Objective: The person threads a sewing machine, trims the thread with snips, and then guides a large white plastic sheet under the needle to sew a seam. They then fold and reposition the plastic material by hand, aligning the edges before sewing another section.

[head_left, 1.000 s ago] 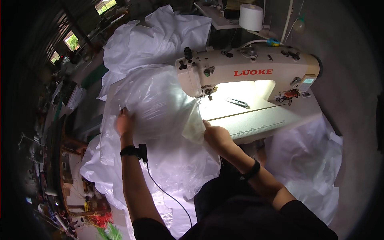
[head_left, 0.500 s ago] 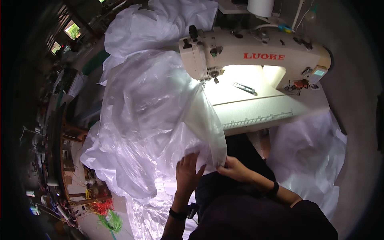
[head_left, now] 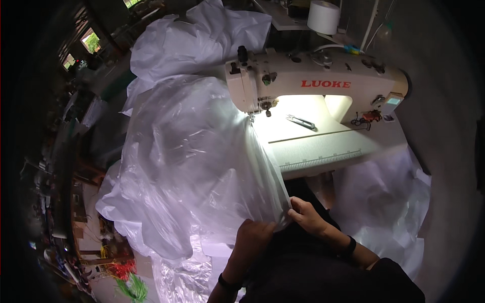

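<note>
White sheet spread left of and beyond fingers. Person's left hand curled at sheet's near edge; fingertips unclear, couldn't tell if closed. Right hand: thumb and fingers clamped on sheet edge. Sewing machine stood beyond right fingers.

A pale table bears a sewing machine, cutter and white sheeting.
</note>
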The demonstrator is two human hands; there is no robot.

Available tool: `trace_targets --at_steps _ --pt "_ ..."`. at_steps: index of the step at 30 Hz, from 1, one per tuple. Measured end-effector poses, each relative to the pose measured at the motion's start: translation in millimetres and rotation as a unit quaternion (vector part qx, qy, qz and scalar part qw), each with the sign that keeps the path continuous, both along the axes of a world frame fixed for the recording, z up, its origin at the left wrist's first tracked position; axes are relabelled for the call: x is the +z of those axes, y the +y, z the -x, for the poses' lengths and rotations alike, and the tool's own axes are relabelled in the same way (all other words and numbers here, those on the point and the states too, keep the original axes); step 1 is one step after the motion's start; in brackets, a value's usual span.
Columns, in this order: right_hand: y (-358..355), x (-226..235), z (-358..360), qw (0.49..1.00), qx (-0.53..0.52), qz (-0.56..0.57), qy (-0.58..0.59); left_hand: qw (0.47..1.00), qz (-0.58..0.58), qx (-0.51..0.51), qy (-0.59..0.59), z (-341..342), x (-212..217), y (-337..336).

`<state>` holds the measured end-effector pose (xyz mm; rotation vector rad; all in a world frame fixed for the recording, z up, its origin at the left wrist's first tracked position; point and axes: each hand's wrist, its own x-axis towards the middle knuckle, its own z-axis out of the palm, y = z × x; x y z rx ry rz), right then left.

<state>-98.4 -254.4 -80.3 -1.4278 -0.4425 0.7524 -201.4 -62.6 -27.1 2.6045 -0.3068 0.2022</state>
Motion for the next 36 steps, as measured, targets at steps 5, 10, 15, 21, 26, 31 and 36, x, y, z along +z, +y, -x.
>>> trace_targets --at_steps 5,10,15,21,26,31,36 --pt "4 24 2 0.996 -0.04 0.067 0.049 0.995 0.007 0.022 -0.093 3 6 -6" --pt "30 30 -9 0.957 -0.098 0.146 -0.231 0.994 0.017 -0.048 -0.098 -13 -1 -32" --pt "33 27 -17 0.891 -0.094 0.264 -0.356 0.981 0.188 -0.055 -0.011 30 -28 -17" --pt "33 27 -11 0.848 -0.039 0.311 -0.427 0.793 0.336 0.428 0.273 91 -163 71" --pt "49 31 -7 0.85 0.015 0.308 -0.426 0.652 0.602 0.438 0.148 58 -254 65" --pt "63 37 -5 0.846 0.048 0.339 -0.41 0.663 0.515 0.535 -0.096 68 -213 81" --pt "76 37 -12 0.847 0.05 0.326 -0.417 0.671 0.408 0.568 -0.246 112 -169 101"
